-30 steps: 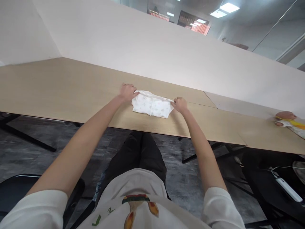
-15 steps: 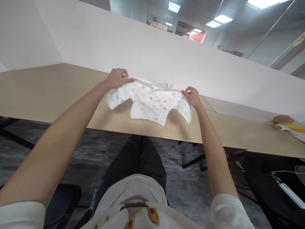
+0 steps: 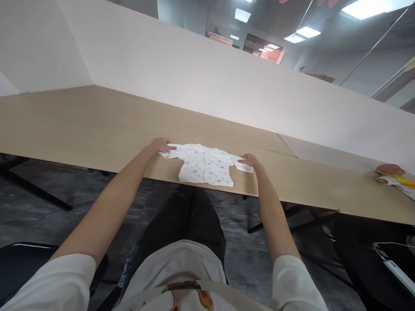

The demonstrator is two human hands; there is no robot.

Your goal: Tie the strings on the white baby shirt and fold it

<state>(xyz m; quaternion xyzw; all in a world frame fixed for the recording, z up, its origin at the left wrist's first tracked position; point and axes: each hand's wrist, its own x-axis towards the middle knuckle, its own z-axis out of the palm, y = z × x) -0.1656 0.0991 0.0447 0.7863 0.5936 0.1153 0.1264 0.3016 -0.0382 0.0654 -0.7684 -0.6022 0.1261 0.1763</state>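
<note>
A small white long-sleeved baby shirt [image 3: 207, 164] with a light print lies spread flat near the front edge of the wooden table [image 3: 97, 125], its collar toward the wall. My left hand [image 3: 161, 145] pinches the top of the left sleeve between thumb and fingers. At the other side, my right hand [image 3: 250, 160] has its fingers closed on the right sleeve near the cuff. The hem reaches close to the table's front edge.
Behind the table stands a white partition [image 3: 181, 77] with glass above it. A doll [image 3: 391, 169] in white and yellow lies at the far right. Black chairs stand below at both sides, the right one bearing a white device [image 3: 398, 273].
Both hands have come down and toward me with the shirt, which hung raised before and now lies on the table. The view has shifted slightly.
</note>
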